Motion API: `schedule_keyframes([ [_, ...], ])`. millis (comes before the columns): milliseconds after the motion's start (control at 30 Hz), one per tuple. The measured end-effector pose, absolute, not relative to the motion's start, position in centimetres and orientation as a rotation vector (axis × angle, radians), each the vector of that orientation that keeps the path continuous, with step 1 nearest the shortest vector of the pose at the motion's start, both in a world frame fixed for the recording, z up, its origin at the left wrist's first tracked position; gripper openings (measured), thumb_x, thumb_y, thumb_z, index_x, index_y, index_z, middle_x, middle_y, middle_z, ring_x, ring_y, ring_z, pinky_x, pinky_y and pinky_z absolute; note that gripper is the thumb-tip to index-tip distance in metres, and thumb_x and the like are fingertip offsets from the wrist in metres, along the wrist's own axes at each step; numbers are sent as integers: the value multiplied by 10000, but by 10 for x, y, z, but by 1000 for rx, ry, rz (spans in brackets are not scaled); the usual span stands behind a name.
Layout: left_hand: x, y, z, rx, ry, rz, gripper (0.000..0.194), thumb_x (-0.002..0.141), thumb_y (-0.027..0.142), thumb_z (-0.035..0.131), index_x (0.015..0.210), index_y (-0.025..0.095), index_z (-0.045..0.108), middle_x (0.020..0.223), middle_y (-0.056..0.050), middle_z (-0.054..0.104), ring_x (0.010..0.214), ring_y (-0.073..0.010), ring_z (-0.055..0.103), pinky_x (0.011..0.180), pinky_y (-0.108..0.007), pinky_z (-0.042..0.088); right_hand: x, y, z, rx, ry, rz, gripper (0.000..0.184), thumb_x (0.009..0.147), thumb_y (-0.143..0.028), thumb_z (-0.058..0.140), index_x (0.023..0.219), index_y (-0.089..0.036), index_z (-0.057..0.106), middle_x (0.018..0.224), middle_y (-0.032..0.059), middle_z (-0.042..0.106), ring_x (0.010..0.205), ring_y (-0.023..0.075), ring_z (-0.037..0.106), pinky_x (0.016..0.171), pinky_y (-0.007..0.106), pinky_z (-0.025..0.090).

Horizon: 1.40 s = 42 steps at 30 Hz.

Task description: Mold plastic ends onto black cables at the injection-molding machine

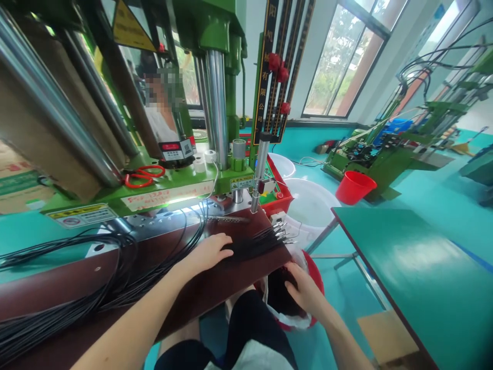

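My left hand (210, 251) lies at the near end of a bundle of black cables (246, 247) on the dark brown board (231, 280). Its fingers are stretched out, with the thumb apart. Bare metal tips (283, 234) show at the bundle's right end, close to the board's corner. Past that corner, my right hand (304, 288) hovers over a red bucket (319, 272) lined with a white bag. The thumb and fingers of this hand are apart, and I see nothing between them. Dark contents (283, 293) fill part of the bucket; their kind cannot be made out.
A green press (177, 185) with steel columns stands behind the board, red-handled scissors (144, 176) on its ledge. Long black cables (57, 313) trail off left. A green-topped table (419, 267) stands at right. White tubs (308, 203) and a red pail (355, 187) sit beyond.
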<state>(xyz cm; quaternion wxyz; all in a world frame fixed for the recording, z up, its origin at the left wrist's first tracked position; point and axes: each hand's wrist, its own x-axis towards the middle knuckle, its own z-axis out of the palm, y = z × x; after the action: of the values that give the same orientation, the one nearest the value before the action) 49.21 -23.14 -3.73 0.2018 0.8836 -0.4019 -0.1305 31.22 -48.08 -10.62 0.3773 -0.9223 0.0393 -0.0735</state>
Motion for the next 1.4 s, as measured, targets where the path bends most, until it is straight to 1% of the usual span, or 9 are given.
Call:
schedule_keyframes([
  [233,490,-207,-4,2203,-867,-157,255,795,380,450,853,168,579,777,-12,599,714,-149,548,698,-262,422,304,-466,-56,-2467,7,-116,380,773,-200,489,1137,-247,589,972,59,662,911,252,589,816,383,437],
  [367,477,-194,8,2068,-778,-334,271,805,430,433,801,180,536,640,36,513,559,-101,471,548,-210,393,320,-431,-31,-1934,-189,78,300,840,-247,452,1100,-230,600,855,39,679,794,183,620,760,333,466],
  [467,468,-188,8,1999,-787,-389,274,810,433,434,740,180,516,631,37,478,579,-97,457,558,-201,389,349,-402,-23,-1438,-290,225,431,769,-256,587,1192,-251,511,1004,42,653,920,178,603,808,344,453],
  [533,460,-185,7,1983,-776,-408,274,809,434,439,755,180,525,617,37,458,575,-98,448,553,-201,385,371,-389,-21,-1170,-274,140,520,697,-260,673,1187,-264,499,1063,39,629,984,188,579,846,360,433],
  [633,449,-183,4,1989,-738,-429,287,805,447,441,767,181,542,608,30,464,575,-106,451,551,-208,393,395,-382,-15,-915,-182,-55,400,688,-294,683,1067,-222,580,929,33,659,882,182,606,800,344,455],
  [800,443,-187,-5,2015,-663,-376,325,782,492,452,726,185,542,593,25,480,579,-116,480,570,-223,426,401,-389,-7,-853,-22,-219,284,645,-193,702,922,-202,643,774,-19,638,620,118,582,594,256,467],
  [933,448,-196,-18,2003,-597,-341,359,757,500,491,899,180,573,655,8,551,624,-133,530,600,-242,458,398,-391,-9,-857,116,-360,273,606,-159,717,866,-196,644,698,-41,612,640,110,560,602,236,447],
  [1133,455,-201,-21,1887,-487,-401,453,696,551,517,905,155,586,761,-37,625,720,-184,598,679,-307,510,403,-396,-16,-788,169,-488,360,555,-81,699,884,-206,626,647,-61,604,584,104,539,614,250,438],
  [1400,459,-202,-16,2065,-709,-353,312,745,492,497,850,201,535,760,-13,608,762,-187,586,722,-293,473,414,-399,-22,-804,188,-659,398,564,-99,693,939,-206,614,608,-61,599,547,109,538,581,251,423],
])
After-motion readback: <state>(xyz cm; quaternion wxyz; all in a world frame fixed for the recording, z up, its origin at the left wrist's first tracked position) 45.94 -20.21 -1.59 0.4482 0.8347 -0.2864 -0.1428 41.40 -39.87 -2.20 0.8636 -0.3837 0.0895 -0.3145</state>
